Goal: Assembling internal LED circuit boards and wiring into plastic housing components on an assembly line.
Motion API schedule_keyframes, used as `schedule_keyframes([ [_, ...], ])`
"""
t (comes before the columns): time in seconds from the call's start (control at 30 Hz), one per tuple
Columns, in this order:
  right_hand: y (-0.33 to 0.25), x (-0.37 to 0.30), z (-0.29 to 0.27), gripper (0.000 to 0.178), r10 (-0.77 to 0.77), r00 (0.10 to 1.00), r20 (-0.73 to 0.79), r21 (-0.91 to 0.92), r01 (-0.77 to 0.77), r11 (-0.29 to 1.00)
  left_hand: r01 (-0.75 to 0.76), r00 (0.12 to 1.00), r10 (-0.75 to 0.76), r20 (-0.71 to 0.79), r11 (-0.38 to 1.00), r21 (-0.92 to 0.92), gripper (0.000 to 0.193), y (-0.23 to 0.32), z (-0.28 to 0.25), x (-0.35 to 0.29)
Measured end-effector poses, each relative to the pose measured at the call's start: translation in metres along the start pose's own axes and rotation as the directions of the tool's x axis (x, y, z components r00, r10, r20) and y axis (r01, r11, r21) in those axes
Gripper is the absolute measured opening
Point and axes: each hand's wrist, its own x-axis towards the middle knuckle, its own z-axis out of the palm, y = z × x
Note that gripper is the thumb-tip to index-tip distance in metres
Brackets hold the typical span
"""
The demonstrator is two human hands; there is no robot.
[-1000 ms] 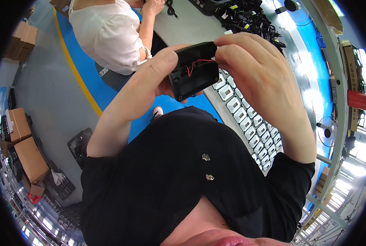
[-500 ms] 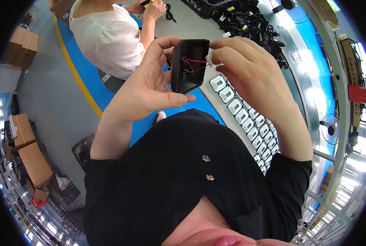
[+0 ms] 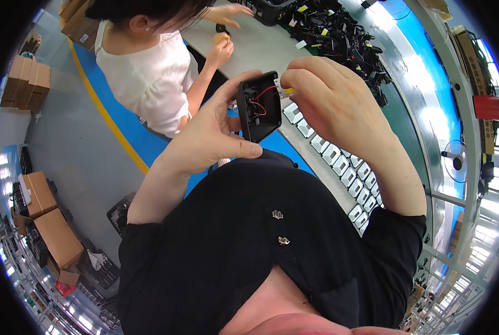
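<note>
My left hand (image 3: 213, 131) is closed round a black plastic housing (image 3: 265, 114), its open side turned to the right. Red wires (image 3: 259, 105) show inside the housing and run out towards my right hand. Between the fingertips of my right hand (image 3: 333, 97) is a small white piece with a yellow patch (image 3: 284, 89), at the housing's upper right edge. The wires seem to lead to this piece; my fingers hide part of it.
Rows of white square parts (image 3: 347, 177) lie on the bench to the right. Beyond them is a heap of black cabled parts (image 3: 339, 42). A co-worker in a white top (image 3: 143, 72) sits at the left. Cardboard boxes (image 3: 59, 237) stand on the floor.
The housing has come a little lower and its inside shows more. My right hand stays at its edge with the white piece. The co-worker has leaned in, one hand reaching over the bench.
</note>
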Motion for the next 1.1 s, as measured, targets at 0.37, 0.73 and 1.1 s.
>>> schedule_keyframes([
  [0.37,-0.011,0.004,-0.016,0.03,0.063,0.997,0.037,0.038,-0.065,0.997,-0.005,0.996,-0.013,-0.091,0.982,-0.187,0.071,-0.003,0.004,0.012],
  [0.73,-0.03,-0.012,-0.015,0.019,0.24,0.971,-0.005,0.164,-0.236,0.958,-0.272,0.885,0.316,-0.343,0.947,0.17,0.04,-0.01,0.02,0.016],
  [1.1,-0.031,-0.022,-0.004,0.017,0.231,0.958,-0.169,0.214,-0.193,0.958,-0.337,0.846,0.431,-0.313,0.888,0.313,0.037,-0.023,0.025,0.03],
])
